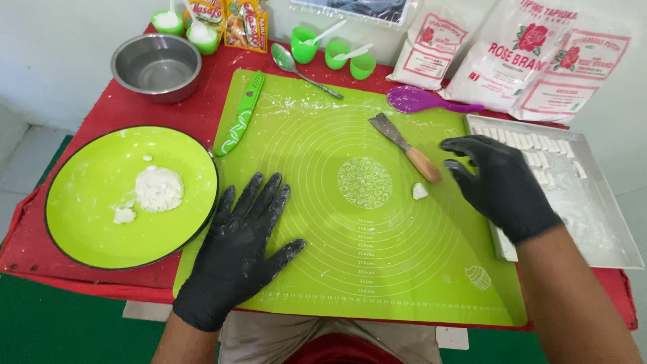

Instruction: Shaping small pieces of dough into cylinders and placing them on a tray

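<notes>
**Dough piece on mat: handling notes**

Small white dough piece (pixel 420 191) lies on the green silicone mat (pixel 350 256), right of the printed centre circle, just below the wooden handle of the scraper (pixel 408 148). It sits alone, apart from both hands.

Judged properties: very light, soft, easily dented; probably tacky where not floured. Pinching hard would deform it. Best taken by thumb and forefinger at its two short sides, low near the mat, with light pressure. Powder on the gloves should reduce sticking.

Right hand (pixel 502 185), black glove, hovers near the piece, above and to its right, over the edge of the metal tray (pixel 606 236). Fingers curled inward, thumb and forefinger close together; I cannot tell whether anything is pinched between them.

Left hand (pixel 239 249), black glove dusted white, lies flat on the mat with fingers spread, holding nothing.

Surroundings: the tray carries rows of small white cut pieces (pixel 539 152) at its far end on a floured surface. Green plate (pixel 131 195) left of the mat holds a lump of white dough (pixel 158 189) and scraps. Green plastic knife (pixel 239 114) on the mat's upper left edge. Steel bowl (pixel 156 66), metal spoon (pixel 300 69), purple spoon (pixel 424 101), green cups (pixel 333 52) and flour bags (pixel 512 61) stand at the back of the red table (pixel 101 108).
</notes>
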